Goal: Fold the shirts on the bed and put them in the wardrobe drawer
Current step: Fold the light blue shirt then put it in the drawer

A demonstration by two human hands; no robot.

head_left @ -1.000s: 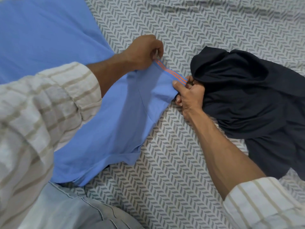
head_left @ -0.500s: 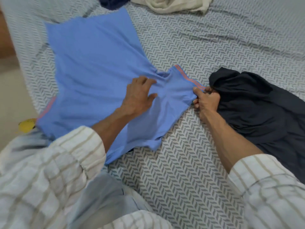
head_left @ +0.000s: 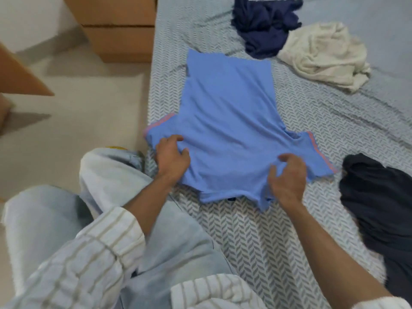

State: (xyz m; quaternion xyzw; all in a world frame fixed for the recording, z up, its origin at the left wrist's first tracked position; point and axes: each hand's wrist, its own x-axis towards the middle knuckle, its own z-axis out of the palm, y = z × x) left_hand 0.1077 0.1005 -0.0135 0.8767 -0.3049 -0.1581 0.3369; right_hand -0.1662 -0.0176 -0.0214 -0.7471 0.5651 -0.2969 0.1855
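A blue shirt [head_left: 229, 121] with orange-striped sleeve hems lies spread flat on the patterned bed sheet [head_left: 256, 237], its collar end toward me. My left hand [head_left: 171, 158] grips the cloth at the left shoulder, beside the left sleeve. My right hand [head_left: 287, 175] has its fingers curled on the cloth by the right shoulder and pinches a small ridge of it. A crumpled black shirt [head_left: 379, 197] lies to the right, a navy shirt [head_left: 265, 25] and a cream shirt [head_left: 323, 54] at the far side.
A wooden drawer unit [head_left: 120, 30] stands on the floor [head_left: 89, 121] left of the bed's far end. Another wooden edge [head_left: 20, 79] juts in at the far left. My knee in light jeans [head_left: 107, 175] presses against the bed's left edge.
My view has pulled back and the whole shirt now shows, laid flat. My right hand let go of the right sleeve hem; both hands shifted to the shoulders.
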